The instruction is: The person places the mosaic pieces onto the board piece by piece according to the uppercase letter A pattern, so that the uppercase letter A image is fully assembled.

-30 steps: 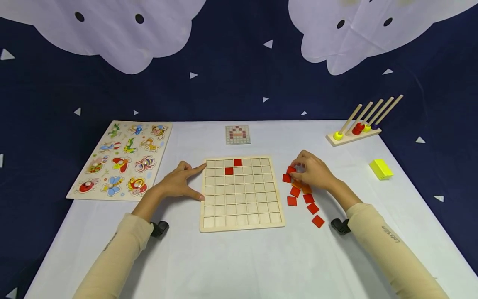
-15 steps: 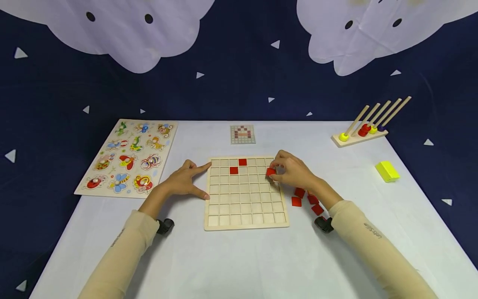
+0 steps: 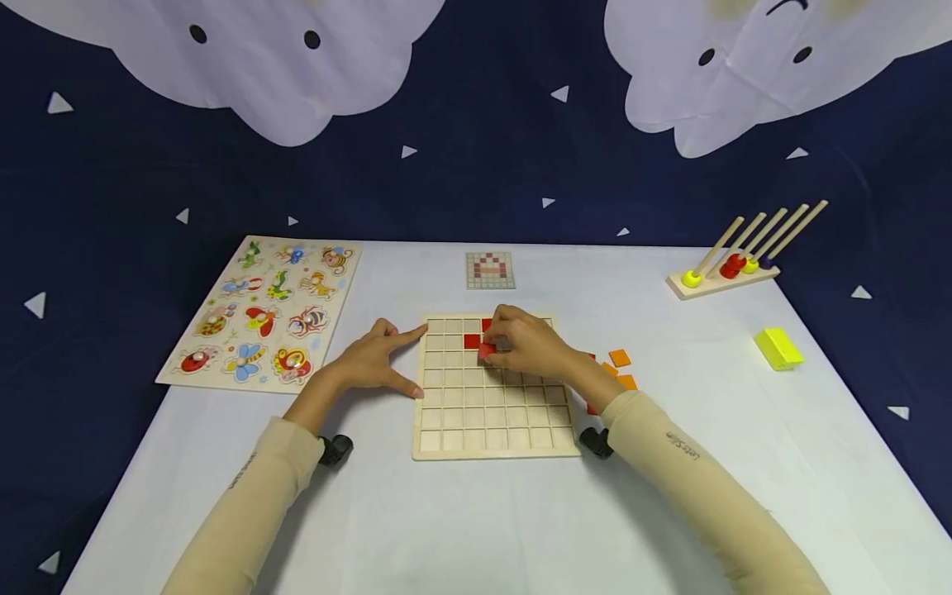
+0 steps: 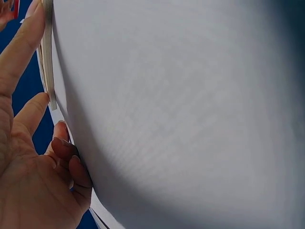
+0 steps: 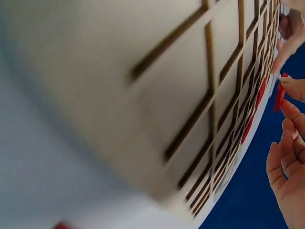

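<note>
A square wooden grid board (image 3: 454, 417) lies on the white table. Two red tiles stand out in its upper cells, one tile (image 3: 472, 341) lower left of the other tile (image 3: 487, 324). Between thumb and fingertips my right hand (image 3: 534, 345) pinches another red tile (image 3: 487, 350), just right of the lower one. The right wrist view shows this tile (image 5: 279, 98) held on edge above the board. My left hand (image 3: 372, 357) touches the board's left edge with outstretched index finger and thumb; in the left wrist view its other fingers (image 4: 80, 174) are bent.
Orange tiles (image 3: 620, 358) lie right of the board, with red ones partly hidden by the right arm. Behind the board is a pattern card (image 3: 491, 270). An insect puzzle (image 3: 260, 318) lies left; a peg stand (image 3: 717, 285) and yellow block (image 3: 778, 349) are right.
My right hand has picked a red tile from the loose pile and carried it left over the board to the two placed tiles. The left hand keeps its place at the board's edge.
</note>
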Tool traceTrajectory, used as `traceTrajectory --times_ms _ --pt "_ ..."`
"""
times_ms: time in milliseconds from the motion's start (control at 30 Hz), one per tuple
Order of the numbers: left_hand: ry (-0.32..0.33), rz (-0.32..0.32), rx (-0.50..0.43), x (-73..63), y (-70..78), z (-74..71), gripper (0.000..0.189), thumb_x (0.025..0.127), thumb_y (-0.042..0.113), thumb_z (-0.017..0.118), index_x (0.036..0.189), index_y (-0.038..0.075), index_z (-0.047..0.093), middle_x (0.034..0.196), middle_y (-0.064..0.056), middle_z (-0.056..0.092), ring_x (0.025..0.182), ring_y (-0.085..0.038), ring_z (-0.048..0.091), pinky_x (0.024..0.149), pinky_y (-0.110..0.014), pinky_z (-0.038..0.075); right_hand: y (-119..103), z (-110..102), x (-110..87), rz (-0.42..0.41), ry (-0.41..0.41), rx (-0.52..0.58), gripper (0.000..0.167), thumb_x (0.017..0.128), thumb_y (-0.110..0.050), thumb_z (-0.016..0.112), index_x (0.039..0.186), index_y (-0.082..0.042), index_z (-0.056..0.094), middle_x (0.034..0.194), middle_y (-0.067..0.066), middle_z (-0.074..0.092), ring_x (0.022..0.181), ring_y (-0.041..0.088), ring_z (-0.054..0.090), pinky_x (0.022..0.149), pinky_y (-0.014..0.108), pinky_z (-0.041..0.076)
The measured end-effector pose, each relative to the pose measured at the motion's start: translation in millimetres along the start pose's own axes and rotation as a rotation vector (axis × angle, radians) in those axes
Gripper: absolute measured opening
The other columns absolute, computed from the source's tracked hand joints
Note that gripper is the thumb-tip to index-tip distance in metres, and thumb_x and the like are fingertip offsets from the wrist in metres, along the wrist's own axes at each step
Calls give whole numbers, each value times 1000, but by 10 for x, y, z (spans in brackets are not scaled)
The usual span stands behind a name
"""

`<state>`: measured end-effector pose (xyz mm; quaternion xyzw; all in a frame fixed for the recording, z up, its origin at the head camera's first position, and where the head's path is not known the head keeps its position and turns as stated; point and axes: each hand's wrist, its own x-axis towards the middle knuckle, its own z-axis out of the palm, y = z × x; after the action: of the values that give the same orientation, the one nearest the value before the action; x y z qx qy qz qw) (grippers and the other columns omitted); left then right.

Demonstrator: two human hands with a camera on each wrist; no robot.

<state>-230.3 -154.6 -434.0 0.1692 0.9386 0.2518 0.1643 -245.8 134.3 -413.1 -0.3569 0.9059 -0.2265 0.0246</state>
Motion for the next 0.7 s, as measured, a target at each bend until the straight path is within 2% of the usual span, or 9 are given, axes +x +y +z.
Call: traceTrajectory --times_ms 300,567,700 --pt "-7 -3 -2 4 -16 -4 112 62 52 90 155 25 35 112 -10 36 91 -23 43 76 -32 37 -182 132 241 -51 -54 -35 21 88 -20 76 102 -5 76 95 2 57 86 15 53 76 28 48" --pt "-13 -5 -2 16 -36 -3 112 62 54 90 155 26 34 111 -10 36 90 -23 43 76 -33 36 -260 226 364 -40 -99 -67 20 88 -19 76 102 -5 76 99 4 58 90 16 56 80 32 51" --pt "-10 -6 -8 21 -43 5 112 62 54 90 155 26 34 108 -8 34 91 -23 42 76 -33 35 -261 271 401 -15 -110 -59 14 88 -18 76 97 -7 74 97 3 58 87 16 55 75 31 50"
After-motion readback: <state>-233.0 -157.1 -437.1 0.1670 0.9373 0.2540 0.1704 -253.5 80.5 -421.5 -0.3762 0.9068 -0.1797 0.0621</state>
